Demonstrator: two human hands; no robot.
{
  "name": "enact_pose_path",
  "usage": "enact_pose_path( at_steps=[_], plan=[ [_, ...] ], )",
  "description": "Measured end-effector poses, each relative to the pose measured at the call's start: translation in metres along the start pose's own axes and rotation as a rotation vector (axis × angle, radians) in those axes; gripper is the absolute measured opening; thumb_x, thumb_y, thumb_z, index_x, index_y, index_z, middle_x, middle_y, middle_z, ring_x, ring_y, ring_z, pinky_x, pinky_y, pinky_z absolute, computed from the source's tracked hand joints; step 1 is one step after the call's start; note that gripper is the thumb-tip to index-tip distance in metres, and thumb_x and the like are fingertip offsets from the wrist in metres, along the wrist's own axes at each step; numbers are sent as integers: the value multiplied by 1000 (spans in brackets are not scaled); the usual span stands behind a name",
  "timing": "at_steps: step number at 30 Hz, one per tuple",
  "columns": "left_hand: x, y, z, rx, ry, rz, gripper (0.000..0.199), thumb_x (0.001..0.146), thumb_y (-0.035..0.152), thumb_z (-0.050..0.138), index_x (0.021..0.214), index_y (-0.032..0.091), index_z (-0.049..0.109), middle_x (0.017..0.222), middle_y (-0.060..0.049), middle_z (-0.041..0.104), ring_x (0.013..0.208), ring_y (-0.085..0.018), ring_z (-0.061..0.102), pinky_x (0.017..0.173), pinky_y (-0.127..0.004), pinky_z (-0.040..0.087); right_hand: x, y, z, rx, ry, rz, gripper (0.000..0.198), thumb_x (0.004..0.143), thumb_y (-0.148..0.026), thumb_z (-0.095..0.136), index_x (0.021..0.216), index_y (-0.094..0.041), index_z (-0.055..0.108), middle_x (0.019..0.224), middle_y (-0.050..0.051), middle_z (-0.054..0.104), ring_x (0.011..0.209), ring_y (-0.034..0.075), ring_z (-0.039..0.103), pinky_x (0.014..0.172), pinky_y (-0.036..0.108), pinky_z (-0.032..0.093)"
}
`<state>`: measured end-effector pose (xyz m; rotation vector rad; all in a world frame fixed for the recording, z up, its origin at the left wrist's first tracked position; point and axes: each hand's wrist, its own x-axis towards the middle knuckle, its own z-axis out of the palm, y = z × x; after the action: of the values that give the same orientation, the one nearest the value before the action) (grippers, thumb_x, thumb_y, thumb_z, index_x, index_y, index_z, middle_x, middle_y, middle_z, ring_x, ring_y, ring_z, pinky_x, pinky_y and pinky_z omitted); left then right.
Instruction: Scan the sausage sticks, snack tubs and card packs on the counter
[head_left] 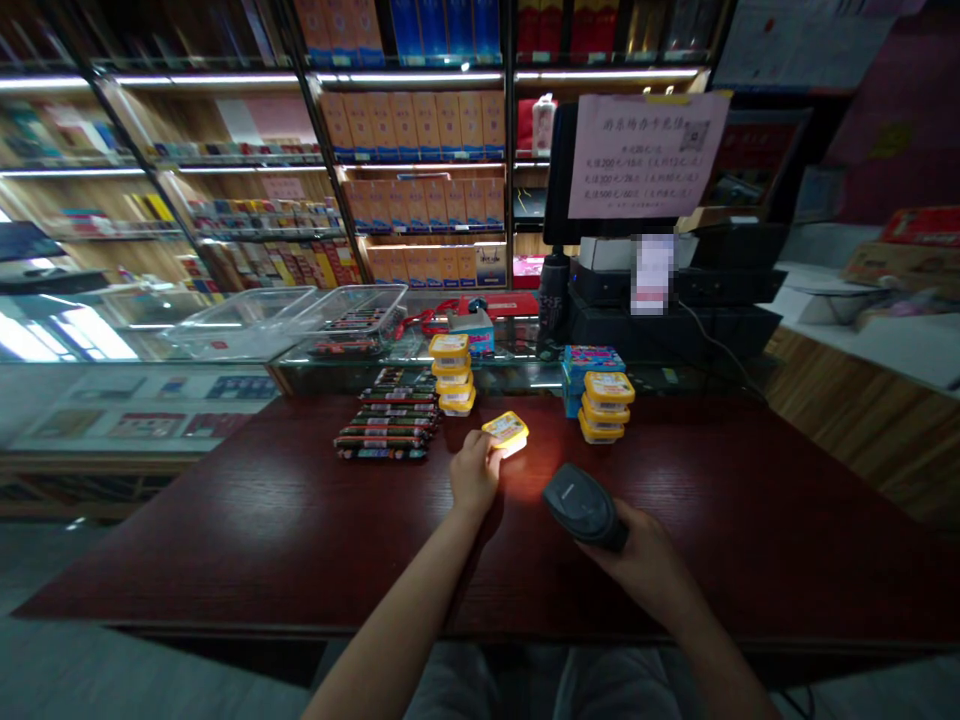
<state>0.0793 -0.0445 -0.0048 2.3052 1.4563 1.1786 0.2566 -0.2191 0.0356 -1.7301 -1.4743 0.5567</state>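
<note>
At the table (262, 540), left hand (474, 470) holds tub (510, 430), right hand (649, 560) scanner (580, 502), handle (616, 537) mostly hidden.

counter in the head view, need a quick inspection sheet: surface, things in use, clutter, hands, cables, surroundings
Surface: dark reddish-brown counter, slightly glossy.
Things in use: yellow-lidded tub under a bright patch of light; dark handheld scanner.
Clutter: two stacks of similar tubs, left stack and right stack; row of dark packets beside the left stack; blue boxes behind the right.
Hands: left hand grips the tub's near edge; right hand holds the scanner.
Cables: pale cable by the black equipment; scanner cable, nothing seen.
Surroundings: stocked shelves, monitor with paper sign.
</note>
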Motion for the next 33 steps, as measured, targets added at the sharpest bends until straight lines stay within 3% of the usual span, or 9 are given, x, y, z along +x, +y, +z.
enact_pose_path(
  at_steps=[5,12,17,26,29,33],
  plan=[
    [-1,-1,-1,-39,24,19,6,82,18,56,85,21,59,94,-2,61,86,-16,61,72,-26,47,0,3,0,-86,2,-19,29,76,-34,61,102,-23,65,93,5,72,82,21,67,69,28,47],
    [0,-11,-6,-53,47,62,11,84,16,49,88,20,58,96,-4,61,88,-17,60,77,-27,48,16,8,-6,-589,67,49,19,77,-30,57,95,-24,63,83,4,72,75,23,67,60,29,40],
    [3,-21,-9,-5,29,68,16,86,15,44,91,20,57,101,-5,61,90,-17,61,79,-27,47,30,24,-3,-773,81,-43,28,76,-22,55,103,-23,60,92,5,71,78,21,66,64,29,41],
    [5,-27,-23,216,136,-127,17,83,12,47,88,23,60,103,-3,62,83,-17,59,65,-27,42,29,55,12,-767,130,-238,31,76,-16,50,105,-18,60,104,8,70,90,22,65,74,30,45],
    [4,-26,-26,272,180,-64,16,83,15,50,88,23,63,102,-5,61,91,-22,54,76,-33,44,27,58,12,-738,140,-277,29,76,-16,50,103,-18,61,103,8,70,91,22,65,75,30,45],
    [1,-22,-22,302,138,26,18,80,19,58,94,24,67,107,-8,57,101,-27,46,87,-41,43,25,60,12,-724,147,-274,28,77,-17,50,104,-18,60,104,8,70,90,23,65,74,30,45]
  ],
)
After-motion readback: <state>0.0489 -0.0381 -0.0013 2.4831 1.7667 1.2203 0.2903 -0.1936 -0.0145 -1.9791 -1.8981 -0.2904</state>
